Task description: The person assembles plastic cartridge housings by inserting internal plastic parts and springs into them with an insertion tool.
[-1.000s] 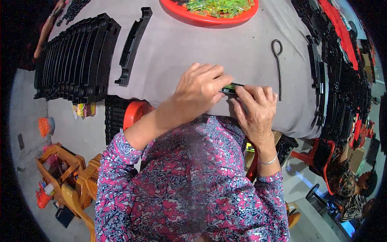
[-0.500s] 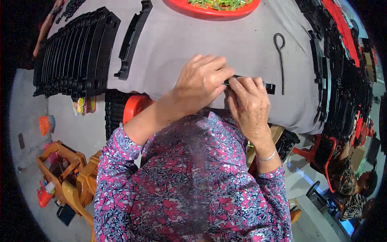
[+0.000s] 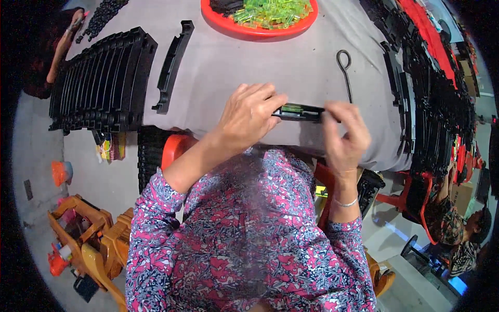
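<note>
My left hand (image 3: 252, 112) is closed on the left end of a black plastic spirit level body (image 3: 306, 115), held level above the table's near edge. A clear green vial (image 3: 292, 108) shows in its slot. My right hand (image 3: 347, 135) is at the body's right end, smeared by motion; whether its fingertips touch the body I cannot make out. A dark metal rod with a looped end (image 3: 344, 65) lies beyond my right hand. To the left, a single black level body (image 3: 171, 70) lies on the grey cloth.
A red basin (image 3: 254, 36) with green vials and small black parts stands at the far side. Stacked black bodies (image 3: 99, 78) fill the table's left; more black parts (image 3: 436, 88) line the right. A red stool (image 3: 176, 148) is below the edge. Other people are at both sides.
My right hand has moved right and its fingers have come off the middle of the level body, uncovering the green vial. My left hand keeps its hold. The view has shifted slightly.
</note>
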Demonstrator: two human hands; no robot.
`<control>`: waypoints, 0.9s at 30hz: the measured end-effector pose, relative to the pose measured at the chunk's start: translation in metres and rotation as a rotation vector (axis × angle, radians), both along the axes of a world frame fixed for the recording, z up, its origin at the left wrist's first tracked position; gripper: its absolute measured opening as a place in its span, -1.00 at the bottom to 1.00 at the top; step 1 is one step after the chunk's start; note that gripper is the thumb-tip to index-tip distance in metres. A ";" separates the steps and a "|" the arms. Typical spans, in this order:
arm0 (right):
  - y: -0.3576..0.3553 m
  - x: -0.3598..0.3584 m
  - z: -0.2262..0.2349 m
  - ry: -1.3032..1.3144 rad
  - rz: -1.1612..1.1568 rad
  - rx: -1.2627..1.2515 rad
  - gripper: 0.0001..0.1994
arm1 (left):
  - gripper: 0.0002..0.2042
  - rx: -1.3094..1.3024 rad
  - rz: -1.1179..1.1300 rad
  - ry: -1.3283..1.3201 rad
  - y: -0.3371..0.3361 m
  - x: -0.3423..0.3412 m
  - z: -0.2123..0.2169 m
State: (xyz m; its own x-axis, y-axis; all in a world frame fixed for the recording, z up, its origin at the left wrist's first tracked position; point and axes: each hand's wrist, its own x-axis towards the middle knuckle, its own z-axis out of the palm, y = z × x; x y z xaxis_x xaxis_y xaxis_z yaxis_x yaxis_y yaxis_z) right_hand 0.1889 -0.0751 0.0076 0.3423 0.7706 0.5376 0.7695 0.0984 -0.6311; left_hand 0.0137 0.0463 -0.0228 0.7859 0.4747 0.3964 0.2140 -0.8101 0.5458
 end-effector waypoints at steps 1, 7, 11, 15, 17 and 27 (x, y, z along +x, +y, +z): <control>0.000 0.007 0.000 0.000 -0.005 -0.003 -0.83 | -0.65 0.000 -0.004 -0.008 0.002 0.001 0.001; 0.003 0.028 -0.011 0.230 -0.126 -0.012 -0.90 | -0.65 -0.021 0.004 -0.038 0.008 -0.006 -0.002; 0.012 0.032 -0.007 0.310 -0.087 -0.051 -0.91 | -0.67 -0.033 -0.014 -0.080 0.010 -0.008 -0.006; 0.041 0.033 0.007 0.246 0.032 -0.107 -0.89 | -0.65 -0.009 0.011 -0.104 0.007 -0.008 -0.011; 0.064 0.033 0.017 0.216 0.103 -0.133 -0.89 | -0.62 -0.021 0.018 -0.067 0.005 -0.009 -0.012; 0.218 0.026 -0.004 -0.077 0.377 -0.221 -0.78 | -0.52 0.015 -0.034 -0.045 0.003 -0.006 -0.016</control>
State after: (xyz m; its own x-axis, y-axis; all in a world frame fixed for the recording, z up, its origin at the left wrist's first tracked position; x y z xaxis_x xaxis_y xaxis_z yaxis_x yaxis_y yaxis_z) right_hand 0.2149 0.1431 0.0036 -0.0196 0.9333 0.3584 0.7511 0.2504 -0.6108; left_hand 0.0082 0.0493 -0.0392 0.7824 0.4421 0.4385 0.1621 -0.8245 0.5421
